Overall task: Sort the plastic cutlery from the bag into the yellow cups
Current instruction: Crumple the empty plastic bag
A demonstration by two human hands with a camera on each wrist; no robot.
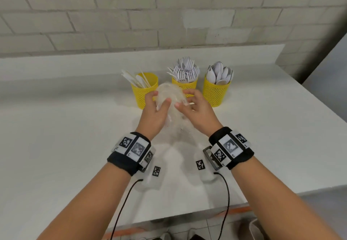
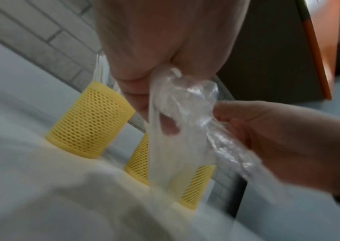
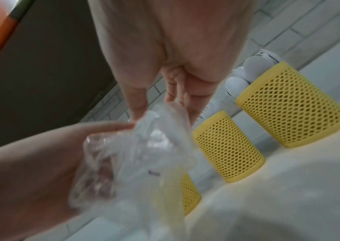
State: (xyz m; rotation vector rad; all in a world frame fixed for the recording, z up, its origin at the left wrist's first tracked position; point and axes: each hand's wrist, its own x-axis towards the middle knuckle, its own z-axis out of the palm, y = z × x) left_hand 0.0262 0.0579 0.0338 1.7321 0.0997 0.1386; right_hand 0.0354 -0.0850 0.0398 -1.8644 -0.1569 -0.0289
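Broadly, from largest to smallest:
Wall: pale brick wall (image 1: 131,18) rises behind the counter.
Counter: white countertop (image 1: 56,127) carries all three cups near its back edge.
Bag: a clear plastic bag (image 1: 171,104), crumpled, is held above the counter between both hands, in front of the left and middle cups; whether any cutlery is inside cannot be told.
Left hand: the left hand (image 1: 156,112) has its thumb and fingers curled round the bag's left side, the film bunched in its grip in the left wrist view.
Right hand: the right hand (image 1: 197,110) pinches the bag's right side with bent fingers.
Left cup: yellow mesh cup (image 1: 143,91) holds white plastic knives (image 1: 135,79), leaning left.
Middle cup: yellow mesh cup (image 1: 185,85) is packed with white plastic forks (image 1: 185,68), tines up.
Right cup: yellow mesh cup (image 1: 216,93) holds white plastic spoons (image 1: 219,72), bowls up.
Wristbands: black bands with square markers (image 1: 131,149) wrap both wrists.
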